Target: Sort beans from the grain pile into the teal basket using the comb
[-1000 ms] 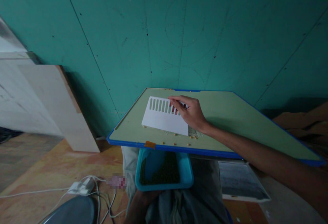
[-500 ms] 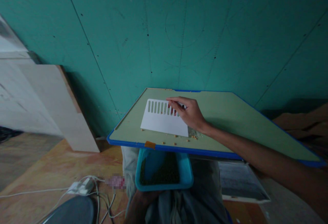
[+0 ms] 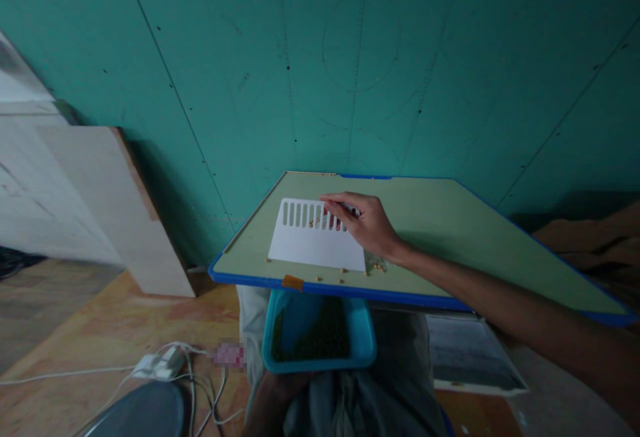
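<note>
My right hand [image 3: 367, 223] grips a white flat plastic scraper [image 3: 313, 247] with a row of slots along its far edge. Thumb and fingers pinch it at the far right corner. The scraper leans over the pale green tabletop, its near edge close to the table's front. Small yellowish bits [image 3: 379, 267] lie around its right end and along the front edge; others show through the slots. Below the table edge sits a blue plastic basin [image 3: 369, 357] with small dark green grains [image 3: 325, 337] inside. My left hand [image 3: 286, 385] is at the basin's near side, its fingers hidden underneath.
The green table [image 3: 450, 223] has a blue rim and orange tape [image 3: 293, 282] on its front edge. A green wall [image 3: 250, 57] rises behind it. On the floor at left are a power strip [image 3: 163, 363], white cables and a dark rounded seat [image 3: 143, 413].
The scraper has come slightly nearer and to the left with my right hand. More yellowish bits show through its slots. The basin and my left hand have barely shifted.
</note>
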`<act>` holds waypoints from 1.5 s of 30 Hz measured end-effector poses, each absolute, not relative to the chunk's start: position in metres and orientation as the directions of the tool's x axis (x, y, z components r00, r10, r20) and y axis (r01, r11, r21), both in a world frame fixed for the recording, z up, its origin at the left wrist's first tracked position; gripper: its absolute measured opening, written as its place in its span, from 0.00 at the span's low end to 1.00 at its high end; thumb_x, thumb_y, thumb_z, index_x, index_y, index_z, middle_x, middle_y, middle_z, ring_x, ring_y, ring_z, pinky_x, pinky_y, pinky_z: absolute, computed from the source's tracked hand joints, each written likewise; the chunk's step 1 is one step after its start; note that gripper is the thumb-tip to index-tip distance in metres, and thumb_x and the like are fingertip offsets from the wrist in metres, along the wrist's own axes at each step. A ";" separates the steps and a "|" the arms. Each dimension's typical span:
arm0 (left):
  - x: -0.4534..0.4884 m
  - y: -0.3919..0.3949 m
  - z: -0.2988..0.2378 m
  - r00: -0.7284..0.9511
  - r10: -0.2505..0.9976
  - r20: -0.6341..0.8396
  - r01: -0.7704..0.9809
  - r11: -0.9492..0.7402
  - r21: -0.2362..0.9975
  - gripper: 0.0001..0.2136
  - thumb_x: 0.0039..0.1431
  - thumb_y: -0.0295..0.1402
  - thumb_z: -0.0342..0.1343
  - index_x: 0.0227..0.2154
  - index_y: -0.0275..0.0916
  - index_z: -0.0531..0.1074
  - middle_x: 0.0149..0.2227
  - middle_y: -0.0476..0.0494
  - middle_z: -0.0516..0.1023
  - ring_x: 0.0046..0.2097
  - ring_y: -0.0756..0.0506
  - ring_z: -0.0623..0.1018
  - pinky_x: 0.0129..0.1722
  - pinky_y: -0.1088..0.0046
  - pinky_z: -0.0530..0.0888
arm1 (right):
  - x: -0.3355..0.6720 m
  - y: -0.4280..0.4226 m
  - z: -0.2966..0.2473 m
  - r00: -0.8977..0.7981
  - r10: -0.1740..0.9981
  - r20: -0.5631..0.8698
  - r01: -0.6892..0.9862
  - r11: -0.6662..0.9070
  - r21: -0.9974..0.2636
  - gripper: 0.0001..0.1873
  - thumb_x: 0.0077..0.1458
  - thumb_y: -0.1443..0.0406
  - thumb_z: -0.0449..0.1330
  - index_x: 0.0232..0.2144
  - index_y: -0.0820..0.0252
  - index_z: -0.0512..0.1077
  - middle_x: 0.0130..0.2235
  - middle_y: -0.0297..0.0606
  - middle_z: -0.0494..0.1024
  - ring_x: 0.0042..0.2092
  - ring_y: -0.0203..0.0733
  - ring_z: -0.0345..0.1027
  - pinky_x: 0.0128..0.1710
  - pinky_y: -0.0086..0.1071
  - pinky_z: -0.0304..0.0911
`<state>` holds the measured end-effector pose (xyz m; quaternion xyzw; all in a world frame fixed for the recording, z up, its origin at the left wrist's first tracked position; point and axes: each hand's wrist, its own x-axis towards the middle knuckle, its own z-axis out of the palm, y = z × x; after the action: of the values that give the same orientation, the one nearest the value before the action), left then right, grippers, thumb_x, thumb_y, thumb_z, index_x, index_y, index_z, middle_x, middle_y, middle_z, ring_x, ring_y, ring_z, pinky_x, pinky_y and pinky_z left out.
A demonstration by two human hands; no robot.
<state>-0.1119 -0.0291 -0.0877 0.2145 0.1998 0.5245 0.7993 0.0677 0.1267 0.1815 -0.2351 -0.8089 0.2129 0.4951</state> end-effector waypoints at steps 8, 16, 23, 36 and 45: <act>-0.123 -0.041 -0.057 0.375 0.918 0.128 -0.893 0.321 0.314 0.22 0.61 0.47 0.46 0.55 0.47 0.70 0.60 0.41 0.71 0.59 0.32 0.70 0.60 0.40 0.58 | 0.060 0.126 0.181 -0.413 0.566 0.714 0.175 0.818 -0.547 0.13 0.61 0.61 0.56 0.42 0.60 0.78 0.41 0.38 0.82 0.41 0.37 0.75 0.40 0.30 0.66; -0.139 -0.051 -0.030 0.404 0.894 0.196 -0.866 0.305 0.395 0.16 0.62 0.40 0.50 0.49 0.48 0.75 0.57 0.41 0.74 0.58 0.33 0.72 0.59 0.39 0.60 | 0.051 0.119 0.178 -0.440 0.586 0.680 0.155 0.795 -0.586 0.14 0.61 0.61 0.56 0.43 0.60 0.78 0.42 0.38 0.81 0.42 0.39 0.75 0.41 0.30 0.66; -0.128 -0.048 -0.034 0.393 0.911 0.122 -0.874 0.329 0.357 0.14 0.61 0.35 0.51 0.47 0.47 0.77 0.51 0.41 0.80 0.59 0.35 0.71 0.59 0.45 0.64 | 0.051 0.112 0.180 -0.449 0.596 0.666 0.140 0.783 -0.607 0.14 0.61 0.60 0.57 0.43 0.58 0.78 0.42 0.37 0.81 0.41 0.39 0.75 0.40 0.32 0.67; -0.128 -0.047 -0.034 0.391 0.910 0.139 -0.882 0.327 0.340 0.20 0.65 0.40 0.43 0.53 0.40 0.72 0.55 0.36 0.76 0.49 0.34 0.79 0.50 0.42 0.72 | 0.049 0.110 0.180 -0.471 0.586 0.660 0.087 0.775 -0.626 0.14 0.60 0.60 0.57 0.43 0.58 0.78 0.38 0.37 0.81 0.37 0.36 0.74 0.36 0.30 0.66; -0.118 -0.044 -0.026 0.392 0.913 0.112 -0.881 0.339 0.329 0.20 0.66 0.37 0.39 0.55 0.45 0.70 0.50 0.35 0.80 0.49 0.34 0.79 0.50 0.40 0.70 | 0.049 0.105 0.181 -0.471 0.586 0.659 0.091 0.776 -0.624 0.14 0.61 0.59 0.57 0.43 0.57 0.78 0.35 0.36 0.81 0.32 0.35 0.72 0.32 0.29 0.66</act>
<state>-0.1175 -0.0438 -0.0257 0.1704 0.0463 0.5493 0.8168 0.0490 0.1053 0.1809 -0.2074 -0.8163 0.2629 0.4706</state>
